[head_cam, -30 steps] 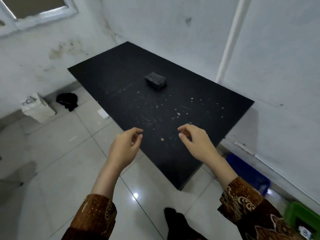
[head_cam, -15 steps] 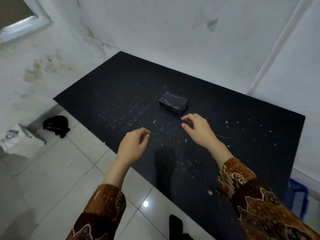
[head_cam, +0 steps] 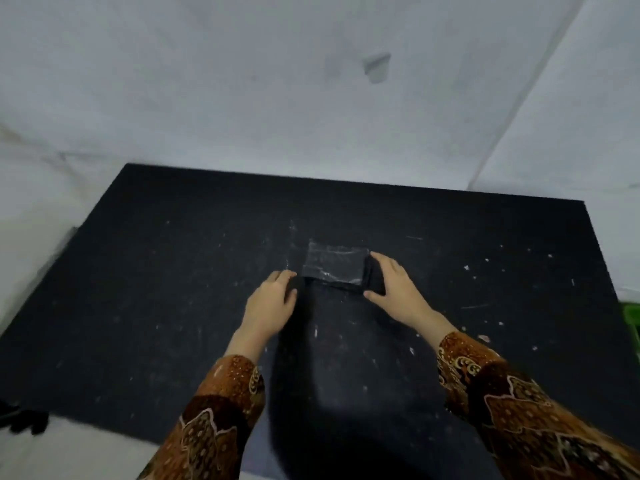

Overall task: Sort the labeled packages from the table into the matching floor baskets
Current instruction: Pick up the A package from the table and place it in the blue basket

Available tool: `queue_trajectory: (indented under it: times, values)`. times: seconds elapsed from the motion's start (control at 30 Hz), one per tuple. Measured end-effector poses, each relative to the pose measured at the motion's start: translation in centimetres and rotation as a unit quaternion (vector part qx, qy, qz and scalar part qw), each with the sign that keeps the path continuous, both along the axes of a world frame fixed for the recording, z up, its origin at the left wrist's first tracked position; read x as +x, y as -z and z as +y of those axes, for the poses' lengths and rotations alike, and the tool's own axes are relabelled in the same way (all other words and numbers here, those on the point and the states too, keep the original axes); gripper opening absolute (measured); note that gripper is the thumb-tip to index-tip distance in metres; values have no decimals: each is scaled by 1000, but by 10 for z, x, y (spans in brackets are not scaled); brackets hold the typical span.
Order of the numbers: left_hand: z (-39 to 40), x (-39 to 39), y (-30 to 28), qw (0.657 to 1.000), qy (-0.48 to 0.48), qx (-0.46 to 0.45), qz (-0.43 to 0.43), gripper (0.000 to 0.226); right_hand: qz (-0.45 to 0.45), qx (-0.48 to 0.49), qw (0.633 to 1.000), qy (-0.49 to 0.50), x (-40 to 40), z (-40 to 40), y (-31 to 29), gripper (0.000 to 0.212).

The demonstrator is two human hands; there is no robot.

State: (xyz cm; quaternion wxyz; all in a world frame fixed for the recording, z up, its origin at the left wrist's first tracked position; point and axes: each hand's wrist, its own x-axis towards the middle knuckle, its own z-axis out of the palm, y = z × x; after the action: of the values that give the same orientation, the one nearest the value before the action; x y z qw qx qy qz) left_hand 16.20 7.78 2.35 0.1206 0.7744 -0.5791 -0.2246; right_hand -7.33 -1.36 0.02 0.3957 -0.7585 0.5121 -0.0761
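Note:
A single black package [head_cam: 334,265] wrapped in shiny plastic lies flat near the middle of the black table [head_cam: 138,289]. No label shows on its top side. My right hand [head_cam: 394,289] is at its right end, fingers over the far edge and thumb against the near edge, clasping that end. My left hand [head_cam: 272,306] hovers just off the package's near left corner with fingers apart, and I cannot tell whether it touches. Both sleeves are brown batik.
White specks are scattered over the table top. A white wall rises right behind the table's far edge. A sliver of a green basket [head_cam: 632,320] shows past the table's right edge. A dark object [head_cam: 24,419] lies on the floor at lower left.
I have come up to the table. Both hands moved forward from the near edge to the package, and my right hand has closed around its right end.

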Motion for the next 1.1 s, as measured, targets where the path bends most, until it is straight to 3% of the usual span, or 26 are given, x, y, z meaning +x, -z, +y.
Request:
queue_trajectory:
  times: [0.17,0.27,0.53,0.63,0.83,1.0,1.1]
  values:
    - [-61,22,21,987,153,43,-12,94,24,2,999,33,31,-10,13,107]
    - [-80,25,30,973,223,49,-18,104,51,2,998,36,37,-14,20,107]
    - [-95,39,23,962,259,54,70,92,1,33,999,20,29,-24,4,96]
    - [-95,44,1,961,236,19,140,85,-28,33,999,21,22,-32,-24,89]
    - [-91,43,-58,932,149,-70,323,49,-123,51,991,-12,11,-47,-97,59]
    - [-90,24,-92,897,80,-105,421,27,-169,53,984,-11,6,-40,-123,74]
    - [-88,15,-102,900,55,-91,422,35,-176,39,984,-1,2,-33,-123,59]
